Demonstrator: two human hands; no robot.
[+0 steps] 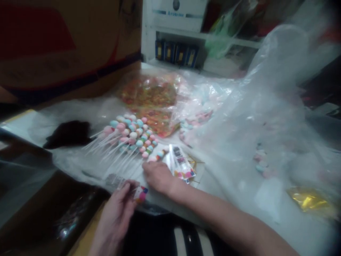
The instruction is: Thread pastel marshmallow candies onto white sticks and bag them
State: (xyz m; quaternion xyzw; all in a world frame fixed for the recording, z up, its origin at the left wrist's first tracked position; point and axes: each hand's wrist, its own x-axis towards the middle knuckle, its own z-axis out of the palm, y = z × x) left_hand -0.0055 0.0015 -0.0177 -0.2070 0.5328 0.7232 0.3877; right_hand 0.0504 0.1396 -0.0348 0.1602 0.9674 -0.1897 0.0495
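My left hand (119, 202) is closed around a small clear plastic bag (140, 194) with a colourful printed end, low at the table's front edge. My right hand (158, 177) is closed, fingers pinched, on a candy skewer (160, 154) of pastel balls; its stick is mostly hidden. Just beyond both hands lies a pile of candy skewers (131, 133) in pink, blue and white, their white sticks pointing toward the front left. To the right of my right hand rests a stack of printed clear bags (182, 161), with gold twist ties (196, 165) beside it.
A large clear plastic sheet or bag (229, 149) covers much of the right side. Bags of orange and green candies (149, 92) lie behind the pile. On the left are a dark bundle (69, 133) and a big cardboard box (71, 46). A gold packet (307, 199) sits at right.
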